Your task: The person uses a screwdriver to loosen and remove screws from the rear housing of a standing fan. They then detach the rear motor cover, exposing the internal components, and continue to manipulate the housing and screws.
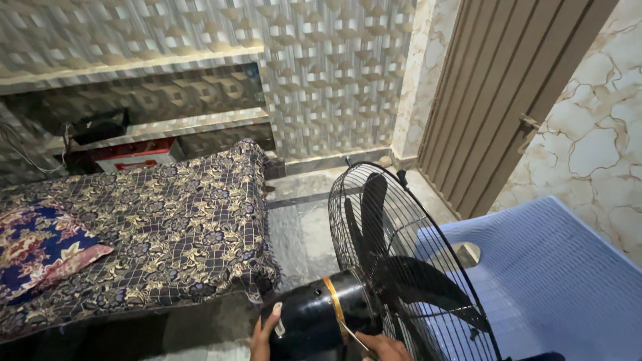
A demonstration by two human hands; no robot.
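A black fan stands in front of me with a round wire guard [401,261] around dark blades [414,281]. Its glossy black motor housing [314,321] has a gold band and sits at the bottom of the view. My left hand [263,334] rests against the rear left of the housing, fingers pointing up. Only part of my right hand [381,347] shows at the bottom edge, holding a thin metal tool [351,336] whose tip lies by the gold band.
A bed [167,227] with a dark patterned cover and a blue and red pillow [40,247] fills the left. A pale blue plastic surface [555,274] lies right of the fan. A ribbed brown door [508,93] and marble-look wall stand behind. Grey floor runs between.
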